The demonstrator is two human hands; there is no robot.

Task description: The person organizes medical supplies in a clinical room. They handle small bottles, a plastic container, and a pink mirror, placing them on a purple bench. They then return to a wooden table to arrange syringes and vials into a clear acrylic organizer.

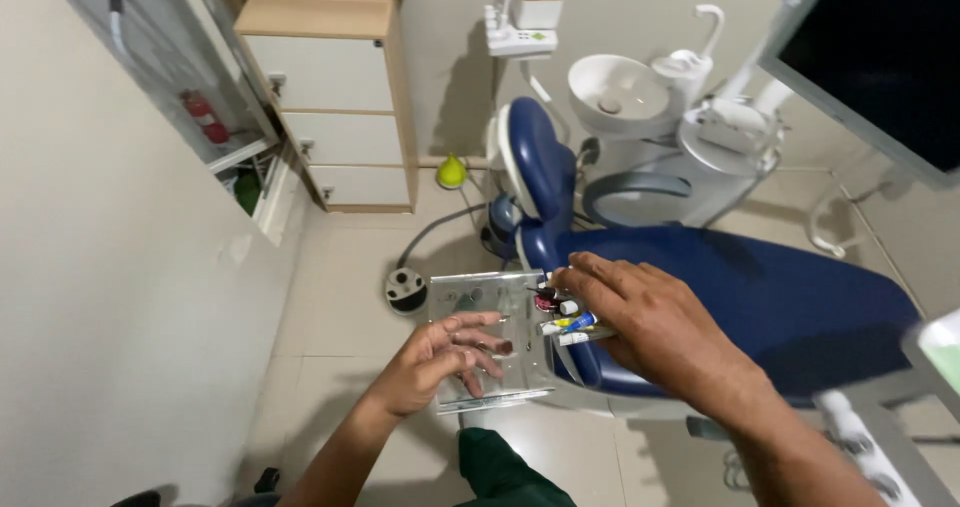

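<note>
A clear plastic tray (pixel 470 292) sits in front of me, level with the blue dental chair (pixel 760 287). My left hand (pixel 440 357) rests palm down on the tray's near half, fingers spread, holding nothing. My right hand (pixel 650 317) reaches over the tray's right edge, fingertips touching a cluster of small tubes and bottles (pixel 565 317) in white, blue, yellow and red. Whether the right hand grips any of them is hidden by the fingers.
A white spittoon bowl (pixel 618 92) and instrument unit stand behind the chair. A wooden drawer cabinet (pixel 335 97) is at the back left, a round foot pedal (pixel 406 289) on the tiled floor, a dark monitor (pixel 880 57) at top right, a wall at left.
</note>
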